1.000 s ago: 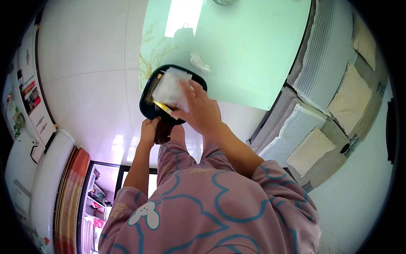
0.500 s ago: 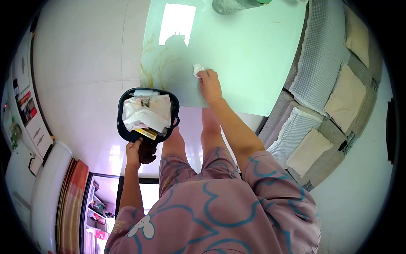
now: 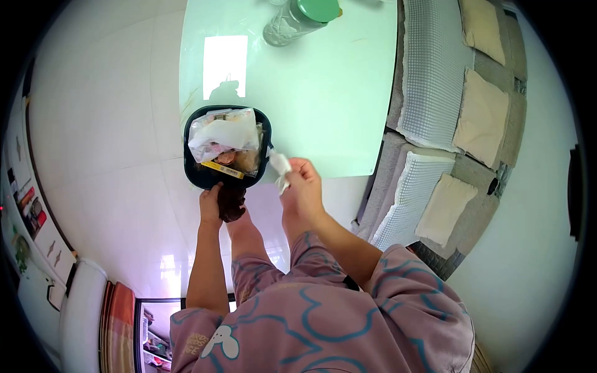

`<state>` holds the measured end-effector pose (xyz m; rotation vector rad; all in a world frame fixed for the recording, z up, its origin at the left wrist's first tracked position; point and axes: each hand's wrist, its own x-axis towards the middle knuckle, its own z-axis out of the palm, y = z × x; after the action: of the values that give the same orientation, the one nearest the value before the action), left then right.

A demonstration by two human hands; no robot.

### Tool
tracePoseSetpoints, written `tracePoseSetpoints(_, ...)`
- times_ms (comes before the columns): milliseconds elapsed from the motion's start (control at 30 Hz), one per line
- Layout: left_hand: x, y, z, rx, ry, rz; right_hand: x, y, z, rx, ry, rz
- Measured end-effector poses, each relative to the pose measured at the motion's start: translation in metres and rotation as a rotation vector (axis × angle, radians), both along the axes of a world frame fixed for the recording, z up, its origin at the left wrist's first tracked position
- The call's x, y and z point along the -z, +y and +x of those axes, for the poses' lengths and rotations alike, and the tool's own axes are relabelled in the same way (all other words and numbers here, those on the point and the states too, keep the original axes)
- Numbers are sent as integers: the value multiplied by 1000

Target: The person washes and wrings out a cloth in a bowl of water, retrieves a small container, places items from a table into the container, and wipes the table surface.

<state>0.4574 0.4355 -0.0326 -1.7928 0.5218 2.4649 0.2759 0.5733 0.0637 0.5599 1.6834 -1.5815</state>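
Note:
My left hand (image 3: 211, 202) is closed on the near rim of a dark trash bin (image 3: 188, 163), holding it up at the table's near left corner. Inside the bin lie a crumpled white plastic bag (image 3: 222, 134), a yellow box edge (image 3: 224, 169) and other litter. A dark brown bunched thing (image 3: 232, 204), perhaps plastic, hangs beside my left fingers; whether they grip it too I cannot tell. A crumpled white tissue (image 3: 280, 166) is pinched in my right hand (image 3: 303, 184), just right of the bin and in front of the table edge.
A pale green glass-topped table (image 3: 323, 105) stands ahead, with a clear jug with a green lid (image 3: 292, 26) at its far side. On the right is a grey sofa (image 3: 388, 168) with cushions (image 3: 482, 112). A white cabinet (image 3: 53, 245) stands at the left.
My right hand has lifted the tissue off the tabletop and brought it back toward the bin. The bin has moved slightly right and farther over the table corner. The view has shifted.

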Motion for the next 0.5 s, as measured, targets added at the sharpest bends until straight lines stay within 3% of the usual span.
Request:
tracePoseSetpoints(67,-4,-1,-1,62,18,-15,-7,2,15,17,-40,-65)
tracePoseSetpoints(133,-18,-1,9,99,139,330,-22,-3,24,-375,48,35)
tracePoseSetpoints(267,-75,13,31,176,241,296,-33,-11,51,-698,454,103)
tracePoseSetpoints(333,-92,18,38,181,194,254,-38,-11,57,-667,377,32)
tracePoseSetpoints(400,-98,19,30,151,395,202,-37,-1,54,-813,387,20)
tracePoseSetpoints(433,-100,22,20,141,314,212,-39,1,50,-803,395,12)
tracePoseSetpoints(500,-99,26,-3,142,205,186,-42,7,35,-932,153,-174)
